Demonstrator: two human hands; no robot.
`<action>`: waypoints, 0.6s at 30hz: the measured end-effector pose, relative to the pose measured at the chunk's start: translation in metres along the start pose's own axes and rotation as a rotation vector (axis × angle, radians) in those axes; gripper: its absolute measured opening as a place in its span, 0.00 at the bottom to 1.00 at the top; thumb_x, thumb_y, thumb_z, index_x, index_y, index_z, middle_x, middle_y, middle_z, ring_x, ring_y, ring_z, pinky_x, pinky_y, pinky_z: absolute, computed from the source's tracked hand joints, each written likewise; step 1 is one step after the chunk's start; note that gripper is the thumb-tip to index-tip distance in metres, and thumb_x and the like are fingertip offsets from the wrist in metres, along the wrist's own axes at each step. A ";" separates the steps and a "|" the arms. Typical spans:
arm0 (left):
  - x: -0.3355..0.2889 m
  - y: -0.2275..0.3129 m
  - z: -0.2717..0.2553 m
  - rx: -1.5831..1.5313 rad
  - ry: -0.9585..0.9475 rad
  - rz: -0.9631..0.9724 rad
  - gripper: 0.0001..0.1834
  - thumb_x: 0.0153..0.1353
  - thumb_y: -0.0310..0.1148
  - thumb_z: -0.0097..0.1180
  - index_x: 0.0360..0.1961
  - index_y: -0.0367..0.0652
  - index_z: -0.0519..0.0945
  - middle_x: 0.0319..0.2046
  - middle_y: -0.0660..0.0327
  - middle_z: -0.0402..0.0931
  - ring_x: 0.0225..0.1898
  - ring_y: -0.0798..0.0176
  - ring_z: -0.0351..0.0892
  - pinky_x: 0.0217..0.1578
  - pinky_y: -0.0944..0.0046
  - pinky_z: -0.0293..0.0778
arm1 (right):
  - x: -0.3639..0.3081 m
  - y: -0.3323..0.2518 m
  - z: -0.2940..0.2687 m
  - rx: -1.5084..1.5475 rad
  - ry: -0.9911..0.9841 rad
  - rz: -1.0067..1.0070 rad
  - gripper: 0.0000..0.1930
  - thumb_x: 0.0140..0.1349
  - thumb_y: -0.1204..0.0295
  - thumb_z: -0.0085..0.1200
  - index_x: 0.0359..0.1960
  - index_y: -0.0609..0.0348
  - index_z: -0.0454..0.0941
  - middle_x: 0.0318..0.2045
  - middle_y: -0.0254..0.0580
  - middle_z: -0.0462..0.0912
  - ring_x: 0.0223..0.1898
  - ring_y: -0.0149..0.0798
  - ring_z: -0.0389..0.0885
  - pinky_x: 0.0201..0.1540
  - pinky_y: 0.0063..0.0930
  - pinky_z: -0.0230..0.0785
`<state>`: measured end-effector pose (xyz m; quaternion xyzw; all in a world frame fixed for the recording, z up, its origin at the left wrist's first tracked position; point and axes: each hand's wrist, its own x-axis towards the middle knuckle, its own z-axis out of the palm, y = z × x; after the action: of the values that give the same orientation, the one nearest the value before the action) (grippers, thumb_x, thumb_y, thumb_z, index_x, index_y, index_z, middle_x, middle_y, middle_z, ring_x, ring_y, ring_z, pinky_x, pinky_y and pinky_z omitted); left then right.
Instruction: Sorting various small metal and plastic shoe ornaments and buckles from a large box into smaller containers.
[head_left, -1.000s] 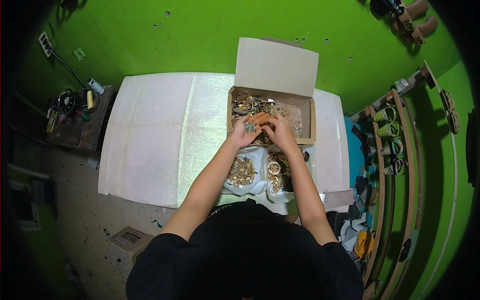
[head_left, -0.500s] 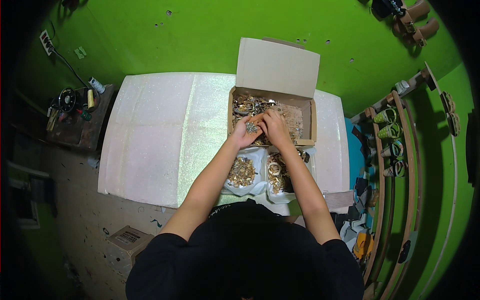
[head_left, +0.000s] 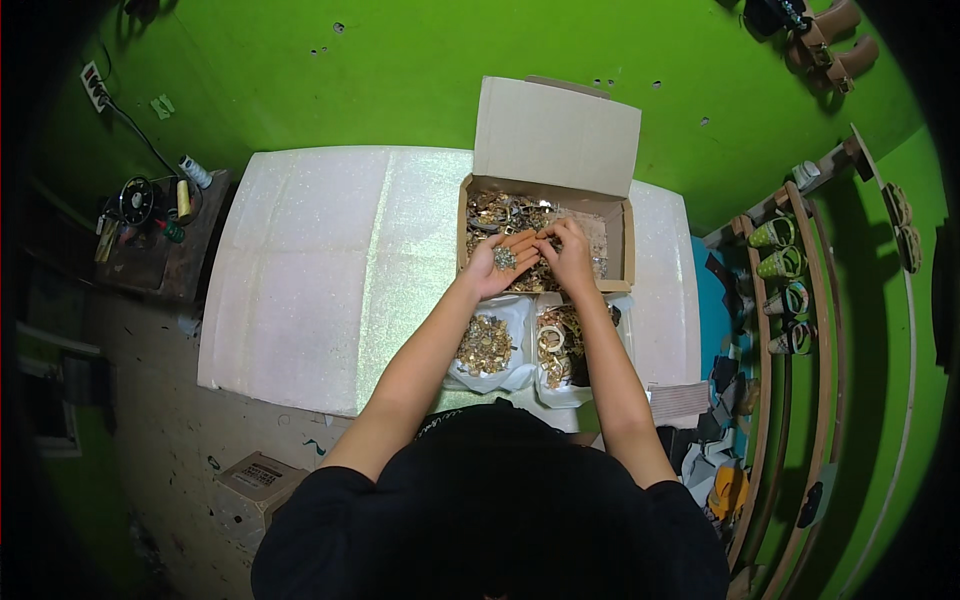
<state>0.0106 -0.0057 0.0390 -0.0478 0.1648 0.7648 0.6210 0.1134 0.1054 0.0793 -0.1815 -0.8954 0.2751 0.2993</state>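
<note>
Palm up over the open cardboard box (head_left: 628,240), my left hand (head_left: 487,272) has its fingers stretched out and carries a small heap of silvery metal pieces (head_left: 505,258). My right hand (head_left: 570,258) is just beside the left fingertips, its thumb and fingers pinched together. What the pinch holds, if anything, is too small to make out. Many gold and silver metal fittings (head_left: 508,210) fill the box's left side beneath the hands. Closer to me, a white plastic-lined container holds small gold-coloured pieces (head_left: 485,345). Beside it, another lined container holds larger fittings and a pale ring (head_left: 550,340), partly behind my right forearm.
The containers stand on a white glittery sheet (head_left: 300,270) over the table. The box lid (head_left: 555,130) stands raised toward the green wall. At right is a wooden rack with sandals (head_left: 780,262); at left, a sewing machine (head_left: 137,200) with thread spools. A carton (head_left: 258,485) sits on the floor.
My right hand has shifted slightly right, from over the left fingers to beside their tips. More of the left hand's outstretched fingers shows. The silvery pieces stay in the left palm.
</note>
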 end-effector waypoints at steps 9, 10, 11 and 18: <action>0.001 0.001 -0.001 0.007 -0.013 -0.011 0.25 0.63 0.39 0.23 0.50 0.29 0.63 0.48 0.47 0.65 0.51 0.53 0.65 0.55 0.57 0.60 | 0.002 -0.003 -0.008 -0.074 -0.001 -0.034 0.07 0.40 0.72 0.59 0.23 0.58 0.77 0.28 0.40 0.73 0.35 0.44 0.72 0.39 0.35 0.62; 0.001 0.001 -0.001 0.006 -0.013 -0.010 0.25 0.63 0.39 0.23 0.50 0.29 0.63 0.48 0.47 0.65 0.51 0.53 0.65 0.55 0.57 0.60 | 0.002 -0.005 -0.008 -0.120 0.004 -0.070 0.07 0.40 0.72 0.59 0.23 0.58 0.77 0.28 0.39 0.72 0.35 0.43 0.71 0.38 0.35 0.61; 0.000 0.001 -0.001 0.001 -0.017 -0.014 0.25 0.63 0.38 0.23 0.50 0.29 0.63 0.49 0.48 0.65 0.51 0.54 0.65 0.55 0.58 0.60 | 0.002 -0.006 -0.008 -0.119 0.003 -0.071 0.07 0.40 0.72 0.59 0.23 0.58 0.77 0.28 0.39 0.72 0.35 0.43 0.71 0.38 0.35 0.61; -0.002 0.001 0.004 0.026 -0.014 -0.013 0.25 0.63 0.38 0.23 0.51 0.30 0.63 0.49 0.48 0.65 0.52 0.53 0.64 0.54 0.58 0.61 | 0.000 -0.007 -0.006 -0.155 0.074 -0.065 0.05 0.42 0.73 0.57 0.22 0.57 0.76 0.26 0.39 0.72 0.34 0.43 0.71 0.36 0.35 0.61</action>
<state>0.0106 -0.0065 0.0439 -0.0352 0.1699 0.7588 0.6278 0.1166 0.1023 0.0875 -0.1848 -0.9078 0.1882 0.3261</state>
